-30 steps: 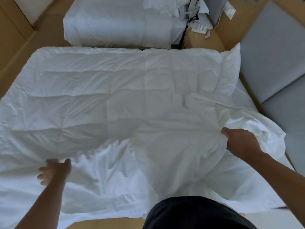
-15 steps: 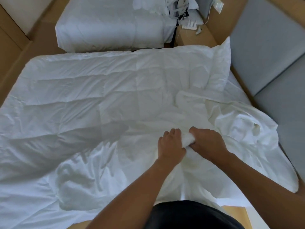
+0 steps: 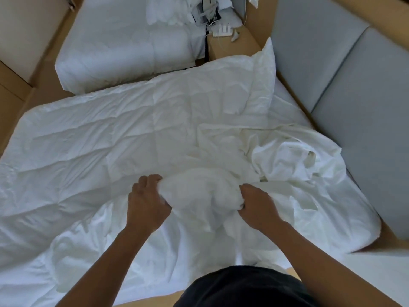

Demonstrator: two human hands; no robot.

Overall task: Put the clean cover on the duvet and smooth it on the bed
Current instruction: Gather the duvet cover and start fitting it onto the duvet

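A white quilted duvet [image 3: 124, 138] lies spread across the bed, its far right corner folded up. On its near right part lies the clean white cover [image 3: 294, 160], crumpled in loose folds. A bunched part of the cover [image 3: 199, 191] rises between my hands. My left hand [image 3: 147, 202] grips the bunch on its left side, fingers curled into the cloth. My right hand [image 3: 257, 207] grips it on the right side. The two hands are a short way apart.
A second bed [image 3: 124, 47] with white bedding stands beyond, across a narrow gap. A wooden nightstand [image 3: 230, 45] with a power strip and cables sits between the beds. A grey padded headboard [image 3: 345, 69] runs along the right. Wooden floor shows at left.
My left hand came from the far left of the duvet over to my right hand. Both gripped the cover close together, and now they have spread apart with a bunch of cloth between them.
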